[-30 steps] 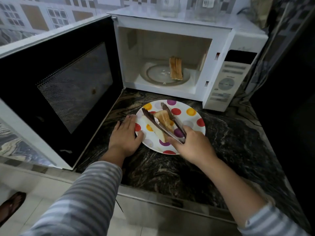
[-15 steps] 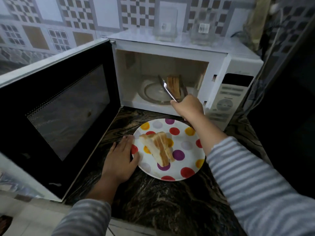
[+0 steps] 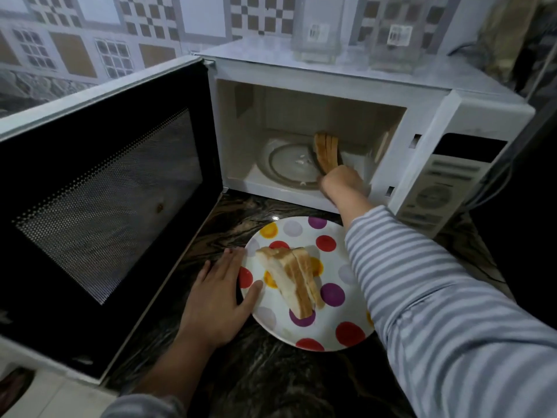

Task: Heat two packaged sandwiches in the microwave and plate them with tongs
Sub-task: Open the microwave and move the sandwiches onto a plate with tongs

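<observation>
A white microwave (image 3: pixel 355 86) stands open on the dark counter. One toasted sandwich (image 3: pixel 326 152) stands on edge on the glass turntable (image 3: pixel 286 164). My right hand (image 3: pixel 342 184) is inside the cavity, shut on the metal tongs (image 3: pixel 340 156), whose dark arms close around that sandwich; most of the tongs are hidden by my hand. A second sandwich (image 3: pixel 294 280) lies on the polka-dot plate (image 3: pixel 334 333) in front of the microwave. My left hand (image 3: pixel 217 297) lies flat on the counter with the thumb on the plate's left rim.
The microwave door (image 3: pixel 102 200) swings wide open to the left and blocks that side. The control panel (image 3: pixel 446 188) is on the right. Two clear containers (image 3: pixel 316 28) stand on top of the microwave. The marbled counter (image 3: pixel 271 381) ends at a front edge.
My right hand lifted the tongs off the sandwich on the plate and moved them into the microwave, where they now close around the other sandwich. My left hand stayed by the plate.
</observation>
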{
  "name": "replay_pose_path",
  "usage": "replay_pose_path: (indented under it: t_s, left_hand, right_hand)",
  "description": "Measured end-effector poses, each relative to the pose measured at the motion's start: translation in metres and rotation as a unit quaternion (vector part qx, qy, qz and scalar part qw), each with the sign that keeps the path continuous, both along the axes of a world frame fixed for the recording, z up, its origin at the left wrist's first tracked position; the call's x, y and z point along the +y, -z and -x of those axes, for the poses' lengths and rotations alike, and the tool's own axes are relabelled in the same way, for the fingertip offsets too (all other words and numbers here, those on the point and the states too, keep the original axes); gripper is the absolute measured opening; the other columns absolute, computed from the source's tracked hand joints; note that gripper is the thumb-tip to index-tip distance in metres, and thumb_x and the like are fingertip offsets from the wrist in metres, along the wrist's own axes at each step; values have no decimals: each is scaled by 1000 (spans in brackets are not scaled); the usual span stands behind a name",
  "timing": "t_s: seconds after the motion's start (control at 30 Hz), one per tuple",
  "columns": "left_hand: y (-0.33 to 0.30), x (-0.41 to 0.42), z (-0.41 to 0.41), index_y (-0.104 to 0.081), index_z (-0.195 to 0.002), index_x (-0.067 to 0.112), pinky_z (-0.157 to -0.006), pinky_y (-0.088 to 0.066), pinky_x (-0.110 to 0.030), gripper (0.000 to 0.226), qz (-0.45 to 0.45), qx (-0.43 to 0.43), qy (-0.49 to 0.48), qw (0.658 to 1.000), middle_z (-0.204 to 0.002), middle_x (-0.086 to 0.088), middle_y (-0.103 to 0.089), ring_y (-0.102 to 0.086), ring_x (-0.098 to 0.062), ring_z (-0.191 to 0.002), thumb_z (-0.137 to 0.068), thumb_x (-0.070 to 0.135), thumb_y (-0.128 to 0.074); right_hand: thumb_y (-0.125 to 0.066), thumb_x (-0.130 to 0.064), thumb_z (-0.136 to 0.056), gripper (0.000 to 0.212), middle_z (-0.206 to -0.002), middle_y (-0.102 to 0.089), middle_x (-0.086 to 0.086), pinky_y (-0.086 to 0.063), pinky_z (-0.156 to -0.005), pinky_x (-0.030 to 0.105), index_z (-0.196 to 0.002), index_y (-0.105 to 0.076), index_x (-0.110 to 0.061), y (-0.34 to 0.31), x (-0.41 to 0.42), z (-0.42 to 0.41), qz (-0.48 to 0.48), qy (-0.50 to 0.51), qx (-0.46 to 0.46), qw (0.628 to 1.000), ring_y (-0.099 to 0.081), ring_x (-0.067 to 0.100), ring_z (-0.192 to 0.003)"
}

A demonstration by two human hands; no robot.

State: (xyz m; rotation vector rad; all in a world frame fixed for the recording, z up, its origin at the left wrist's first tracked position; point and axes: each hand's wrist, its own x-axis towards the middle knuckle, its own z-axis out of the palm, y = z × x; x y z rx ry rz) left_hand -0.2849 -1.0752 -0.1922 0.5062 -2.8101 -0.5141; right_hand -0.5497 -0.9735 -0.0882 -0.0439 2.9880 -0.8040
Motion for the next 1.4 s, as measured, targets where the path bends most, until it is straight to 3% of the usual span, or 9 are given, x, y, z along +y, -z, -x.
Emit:
replay_pose_path:
  t_s: [0.23,0.4,0.5,0.67,0.83,1.0,1.4]
  left_hand:
    - [2,-1,1,-15,-152,24,-115,3,-24,84,6,-5,4,1000,-158,8,-17,-5,-2,-145,-82,70,-9]
    - [3,-2,1,-13,-152,24,-116,-1,-27,84,6,-10,5,1000,-159,7,-16,-4,-3,-145,-81,68,-10]
    - [2,-1,1,-15,-152,23,-116,-3,-29,85,6,-14,1,1000,-158,6,-19,-6,-5,-146,-80,68,-11]
    - [1,-1,2,-18,-151,21,-117,-5,-32,90,23,-25,-1,999,-158,2,-22,-11,-9,-146,-75,68,-9]
    - [-2,2,2,-15,-152,20,-117,-4,-33,98,25,-33,-4,999,-158,0,-19,-11,-11,-146,-70,73,-9]
    - [0,1,2,-16,-152,20,-118,-5,-35,99,25,-34,-1,999,-158,-1,-19,-12,-12,-146,-69,74,-10]
    - [3,-1,3,-17,-152,19,-117,-5,-34,98,34,-31,3,999,-158,-1,-21,-13,-13,-146,-71,73,-11]
  right_hand:
    - [-48,-24,-96,30,-119,-64,10,-38,-77,32,-116,-64,-9,-5,1,1,-26,3,31,999,-60,30,-109]
    - [-54,-41,-92,35,-97,-63,7,-39,-65,30,-107,-65,-10,-4,16,-17,25,-22,47,998,-52,25,-79]
    - [-53,-48,-92,42,-84,-61,4,-41,-60,30,-99,-66,-9,-9,31,-42,42,-51,57,996,-58,24,-74]
    - [-54,-46,-91,22,-74,-54,-7,-37,-60,28,-91,-56,-25,-8,82,-106,69,-120,78,987,-54,19,-74]
    - [-57,-48,-90,30,-93,-67,0,-44,-69,29,-109,-63,-25,11,134,-153,60,-131,46,989,-62,23,-88]
    - [-55,-48,-91,55,-122,-64,7,-49,-90,35,-138,-48,-20,33,156,-186,10,-138,5,990,-60,28,-112]
    - [-50,-50,-93,61,-122,-62,8,-49,-80,34,-144,-37,-20,44,154,-198,-90,-145,34,985,-60,30,-109]
